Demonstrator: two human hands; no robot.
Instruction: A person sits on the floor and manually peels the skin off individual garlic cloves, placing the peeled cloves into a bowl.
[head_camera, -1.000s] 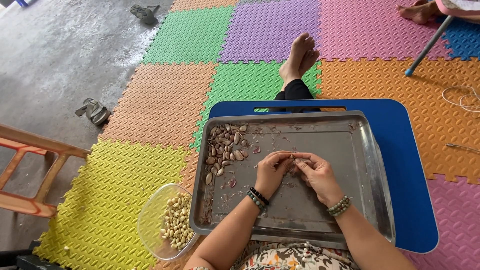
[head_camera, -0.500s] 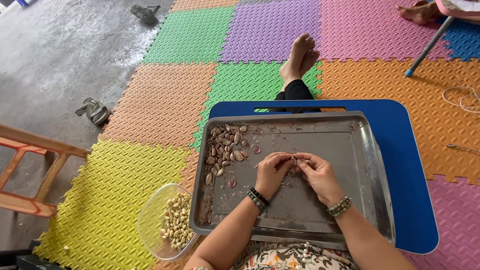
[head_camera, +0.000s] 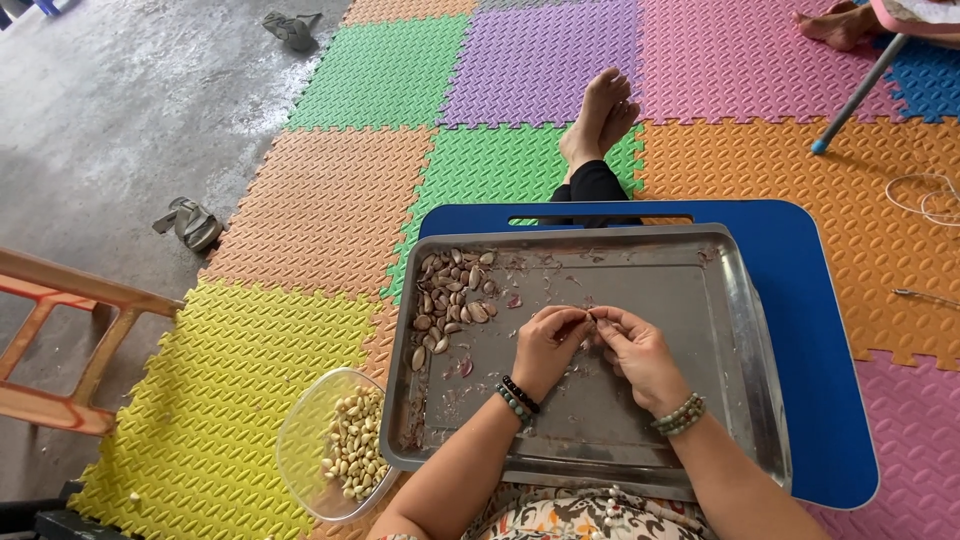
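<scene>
My left hand (head_camera: 547, 345) and my right hand (head_camera: 636, 350) meet over the middle of a metal tray (head_camera: 735, 330). Between their fingertips they pinch one small garlic clove (head_camera: 590, 317). A pile of unpeeled garlic cloves (head_camera: 447, 300) lies in the tray's far left corner, with bits of papery skin scattered around it. Left of the tray, on the floor, a clear plastic bowl (head_camera: 305, 440) holds several peeled pale cloves (head_camera: 355, 445). Both wrists wear bead bracelets.
The tray rests on a blue lap table (head_camera: 830, 330) over coloured foam floor mats. My bare foot (head_camera: 598, 115) stretches out beyond the table. A wooden frame (head_camera: 60, 340) stands at the left, sandals lie on the concrete, and another person's foot (head_camera: 835, 25) shows at top right.
</scene>
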